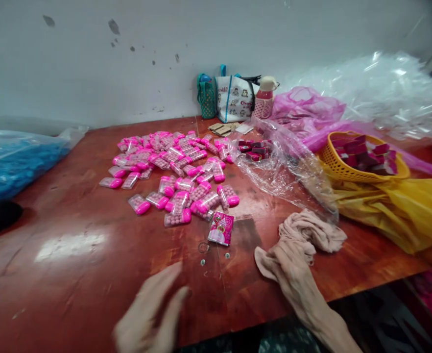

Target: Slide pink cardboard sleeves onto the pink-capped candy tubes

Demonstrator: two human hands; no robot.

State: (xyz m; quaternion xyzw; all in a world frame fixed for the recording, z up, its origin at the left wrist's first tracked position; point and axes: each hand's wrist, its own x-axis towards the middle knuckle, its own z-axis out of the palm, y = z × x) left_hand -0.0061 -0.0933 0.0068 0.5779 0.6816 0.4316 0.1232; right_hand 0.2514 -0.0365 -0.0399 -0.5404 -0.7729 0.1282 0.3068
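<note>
My left hand hovers over the near edge of the table, blurred by motion, with thumb and fingers apart and nothing between them. At the right, my right hand is closed on a crumpled beige cloth lying on the tabletop; its fingertips are partly hidden. Between and beyond the hands lies a flat pink printed packet. Behind the packet spreads a loose pile of small clear containers with bright pink caps, filled with pale pink balls. Two tiny round bits rest on the wood near my left hand.
A yellow basket of dark pink folded pieces stands on yellow plastic. Clear plastic holds more such pieces. A white bag and bottle stand by the wall. Blue items fill a bag at left.
</note>
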